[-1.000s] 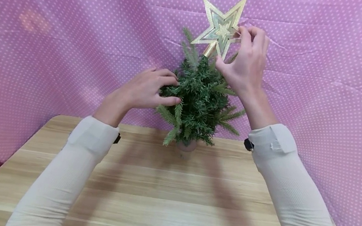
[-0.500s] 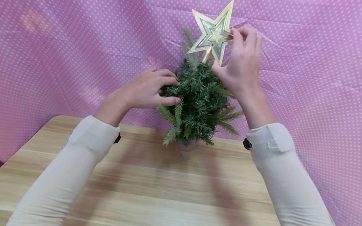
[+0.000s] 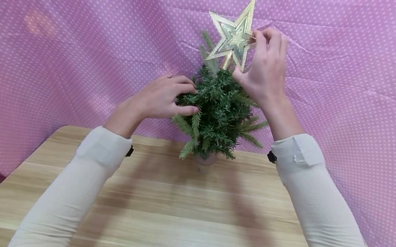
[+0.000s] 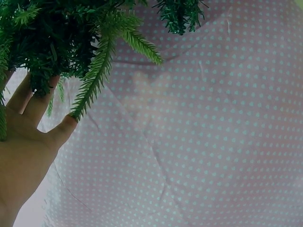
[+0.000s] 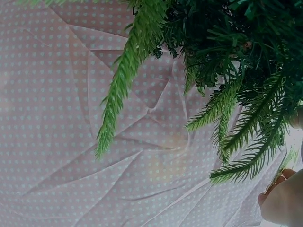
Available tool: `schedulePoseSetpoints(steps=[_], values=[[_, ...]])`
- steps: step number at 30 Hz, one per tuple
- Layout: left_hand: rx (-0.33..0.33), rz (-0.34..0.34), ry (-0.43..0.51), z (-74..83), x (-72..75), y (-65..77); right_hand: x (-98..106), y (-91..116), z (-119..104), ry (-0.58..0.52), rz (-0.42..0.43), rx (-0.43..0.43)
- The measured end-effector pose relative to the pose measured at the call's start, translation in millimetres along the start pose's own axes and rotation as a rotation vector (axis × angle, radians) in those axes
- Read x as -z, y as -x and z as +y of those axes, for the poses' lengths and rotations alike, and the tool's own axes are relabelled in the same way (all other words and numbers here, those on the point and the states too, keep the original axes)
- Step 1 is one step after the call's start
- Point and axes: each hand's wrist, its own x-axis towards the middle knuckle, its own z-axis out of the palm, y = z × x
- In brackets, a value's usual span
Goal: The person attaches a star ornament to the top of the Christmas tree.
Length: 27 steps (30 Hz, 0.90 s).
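A small artificial Christmas tree (image 3: 222, 110) stands at the back of the table, its base (image 3: 204, 159) partly hidden under the branches. At its top a gold star tree topper (image 3: 235, 38) leans a little to the left, its gold stem (image 3: 226, 61) running down into the foliage. My right hand (image 3: 268, 66) pinches the star's right point, thumb near its lower point. My left hand (image 3: 163, 96) rests against the tree's left side, fingers spread among the branches. In the left wrist view, the thumb touches a light green sprig (image 4: 97, 78); some fingertips are hidden by needles.
The wood-grain table (image 3: 175, 230) spreads below both forearms. A pink polka-dot cloth (image 3: 100, 34) hangs behind and along both sides, close behind the tree. Light green sprigs (image 3: 252, 131) stick out from the tree's right side.
The star has shifted down and left in my right hand, its stem lower in the tree top. Over the last half second it hardly moves. My left hand stays in place.
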Motion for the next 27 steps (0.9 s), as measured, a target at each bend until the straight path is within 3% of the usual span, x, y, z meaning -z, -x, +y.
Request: schedulePoseSetpoints(steps=[27], values=[[0.008,-0.001,-0.012,1.3,-1.1,0.8,-0.6,-1.2,0.1,0.014,-0.012,0.026]])
